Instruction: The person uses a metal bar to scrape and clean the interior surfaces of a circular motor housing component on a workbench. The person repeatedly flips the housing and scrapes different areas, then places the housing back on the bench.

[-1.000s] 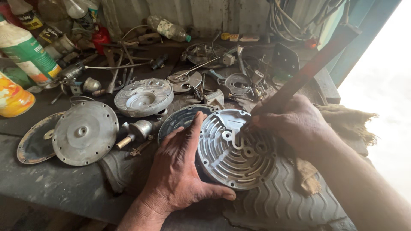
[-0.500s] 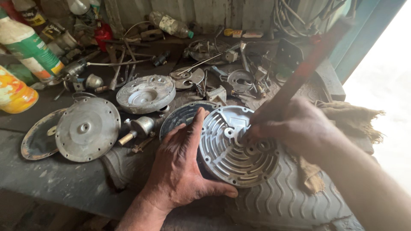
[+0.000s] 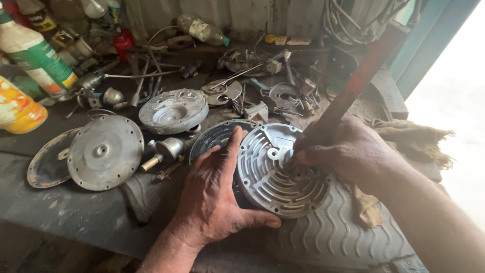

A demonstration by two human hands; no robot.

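The right hand (image 3: 353, 151) was closed around one long red tool (image 3: 353, 86). The tool's tip touched the middle of one round metal cover (image 3: 283, 169) with slots cut in it. The tool's handle ran up toward 1 o'clock.

The left hand (image 3: 214, 194) held that cover at its 9 o'clock edge. The fingers lay along the rim and the thumb curled under the bottom edge. The cover lay tilted on one old tyre (image 3: 328, 237), near the middle of the view.

Just behind the cover, at 10 o'clock, one dark disc (image 3: 217, 136) peeked out. One small part with a brass tip (image 3: 164, 151) lay beside it, at 9 o'clock.

I counted three more round plates on the bench (image 3: 60, 212). One grey lid (image 3: 174, 111) lay at 11 o'clock from the cover. One flat plate (image 3: 105, 151) lay at 9 o'clock, farther out. It sat partly on one dark ring plate (image 3: 48, 164).

One brown rag (image 3: 409, 134) lay at 3 o'clock, behind the right hand.

Far out at 10 o'clock stood one green and white bottle (image 3: 38, 55) and one orange bottle (image 3: 17, 111). One clear bottle (image 3: 202, 30) lay on its side at 12 o'clock. Many small tools and wires were heaped at the back, too many to count.
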